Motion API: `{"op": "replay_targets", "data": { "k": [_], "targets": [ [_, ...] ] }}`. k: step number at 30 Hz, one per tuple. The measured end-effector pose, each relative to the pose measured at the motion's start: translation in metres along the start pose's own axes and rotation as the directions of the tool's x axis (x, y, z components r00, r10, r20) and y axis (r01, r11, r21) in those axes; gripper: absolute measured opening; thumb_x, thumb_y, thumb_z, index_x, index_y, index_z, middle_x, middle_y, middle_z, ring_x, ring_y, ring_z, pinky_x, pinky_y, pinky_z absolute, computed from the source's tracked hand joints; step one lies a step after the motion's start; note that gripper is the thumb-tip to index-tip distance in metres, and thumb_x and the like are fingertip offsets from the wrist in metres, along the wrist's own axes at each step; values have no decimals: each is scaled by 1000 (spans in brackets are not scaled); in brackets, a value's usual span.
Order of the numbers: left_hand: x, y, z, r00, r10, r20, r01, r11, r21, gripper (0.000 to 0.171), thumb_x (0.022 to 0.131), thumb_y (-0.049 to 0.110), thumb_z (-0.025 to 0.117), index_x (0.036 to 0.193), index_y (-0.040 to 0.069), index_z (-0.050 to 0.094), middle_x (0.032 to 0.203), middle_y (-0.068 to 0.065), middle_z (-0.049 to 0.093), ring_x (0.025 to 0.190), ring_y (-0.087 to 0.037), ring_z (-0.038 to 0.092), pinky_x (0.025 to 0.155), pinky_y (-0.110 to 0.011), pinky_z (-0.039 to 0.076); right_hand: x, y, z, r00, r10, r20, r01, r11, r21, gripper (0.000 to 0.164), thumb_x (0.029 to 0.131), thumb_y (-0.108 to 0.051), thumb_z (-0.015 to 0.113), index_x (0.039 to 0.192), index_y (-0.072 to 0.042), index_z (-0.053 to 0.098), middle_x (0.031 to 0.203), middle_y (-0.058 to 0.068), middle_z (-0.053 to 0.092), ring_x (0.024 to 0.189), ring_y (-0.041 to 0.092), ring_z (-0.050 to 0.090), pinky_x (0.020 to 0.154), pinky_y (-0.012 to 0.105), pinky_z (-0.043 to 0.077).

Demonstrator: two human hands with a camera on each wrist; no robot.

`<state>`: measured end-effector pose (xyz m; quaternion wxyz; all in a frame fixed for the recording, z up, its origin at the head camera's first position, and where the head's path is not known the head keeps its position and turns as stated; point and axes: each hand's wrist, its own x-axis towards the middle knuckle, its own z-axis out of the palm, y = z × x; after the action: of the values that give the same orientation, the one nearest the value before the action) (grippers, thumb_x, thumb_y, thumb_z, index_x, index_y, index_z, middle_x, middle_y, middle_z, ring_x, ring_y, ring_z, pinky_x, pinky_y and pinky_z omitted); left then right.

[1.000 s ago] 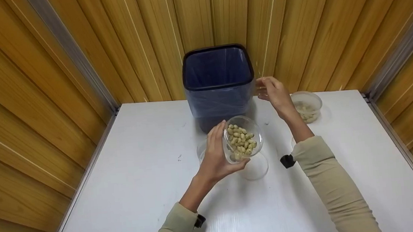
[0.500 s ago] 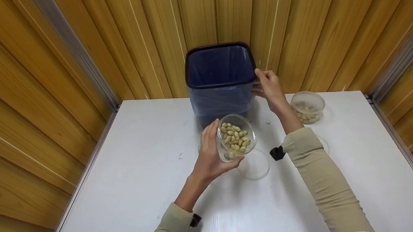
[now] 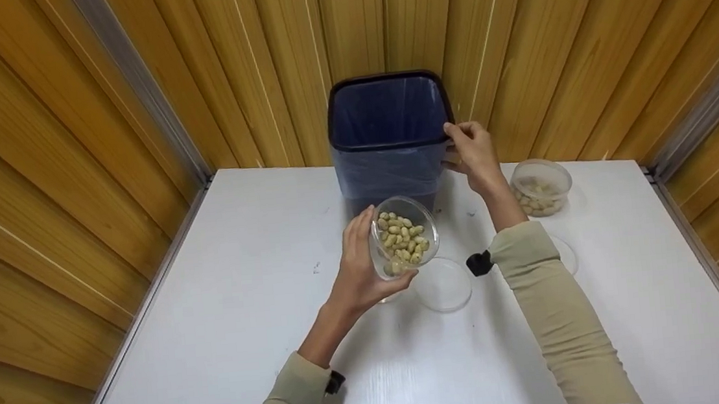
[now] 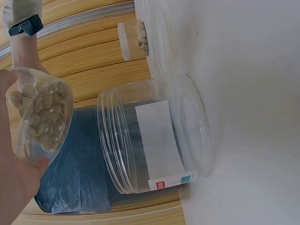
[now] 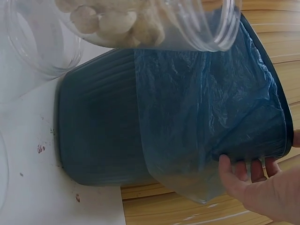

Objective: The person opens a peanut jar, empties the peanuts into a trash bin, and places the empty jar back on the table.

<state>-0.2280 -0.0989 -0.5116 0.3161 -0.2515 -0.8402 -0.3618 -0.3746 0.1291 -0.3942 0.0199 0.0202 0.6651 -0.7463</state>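
Observation:
In the head view my left hand (image 3: 356,270) grips a clear plastic tub (image 3: 431,238) full of pale oval nuts (image 3: 401,237). The tub is tilted, its mouth toward the bin, and the nuts lie inside it. My right hand (image 3: 475,153) holds the near right corner of a dark blue trash can (image 3: 391,189) by its black rim. In the right wrist view the thumb lies over that rim while the fingers (image 5: 227,171) press on the bag-covered side. A blue plastic bag (image 5: 187,108) lines the can and hangs down outside it.
A second tub of nuts (image 3: 544,187) stands at the back right. Round clear lids (image 3: 445,308) lie on the white table (image 3: 212,306), one partly behind my right sleeve. A labelled clear jar (image 4: 140,136) stands near the can. Wood-patterned walls (image 3: 257,74) enclose the table.
My right hand has come up from beside the can and taken hold of its rim. The left hand, with the tub, has shifted slightly left in view.

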Motion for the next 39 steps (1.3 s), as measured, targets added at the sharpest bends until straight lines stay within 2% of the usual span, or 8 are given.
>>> {"op": "replay_targets", "data": {
  "k": [10,16,20,23,29,35,39],
  "targets": [
    [-2,-6,-7,1000,-24,-7,24,1000,-7,119,66,49,90,157,4,27,158,-14,36,145,-29,34,116,-46,37,5,9,-3,1000,-26,-14,26,999,33,24,101,-31,61,108,-11,51,111,5,48,97,19,52,103,56,49],
    [-2,-8,-14,999,-38,0,38,999,6,119,68,48,90,158,4,26,159,-16,35,146,-29,33,115,-47,38,6,14,1,998,-53,-42,55,998,31,19,102,-30,59,108,-13,53,110,3,50,94,18,57,103,48,50],
    [1,-10,-20,999,-36,9,36,999,30,119,69,50,89,159,5,24,159,-15,35,146,-28,33,116,-45,39,7,17,4,995,-77,-64,79,997,24,19,103,-31,58,109,-14,53,109,3,51,94,17,56,99,45,50],
    [5,-11,-25,1000,-29,3,29,999,31,120,69,50,89,159,6,24,160,-15,34,145,-28,33,116,-44,37,6,18,5,994,-83,-75,85,996,23,22,103,-33,58,109,-14,52,109,2,50,95,17,54,102,47,49],
    [13,-14,-36,999,-34,-20,35,999,28,118,69,48,89,158,6,25,158,-13,36,144,-28,33,116,-44,37,2,14,5,996,-54,-76,58,997,56,24,102,-30,59,115,-12,51,109,3,50,95,17,54,106,46,46],
    [18,-17,-48,1000,-21,-15,22,998,57,118,68,46,90,158,5,25,159,-13,34,145,-28,32,117,-44,36,7,17,2,995,-44,-86,51,994,93,21,102,-31,61,112,-14,53,107,3,52,95,18,55,102,42,46],
    [21,-18,-58,999,-29,-12,30,995,91,118,69,46,90,158,5,24,159,-14,35,145,-29,32,117,-44,36,1,13,6,997,-29,-72,37,994,104,19,103,-29,60,112,-13,53,108,3,52,94,17,56,102,42,47]
  ]
}}
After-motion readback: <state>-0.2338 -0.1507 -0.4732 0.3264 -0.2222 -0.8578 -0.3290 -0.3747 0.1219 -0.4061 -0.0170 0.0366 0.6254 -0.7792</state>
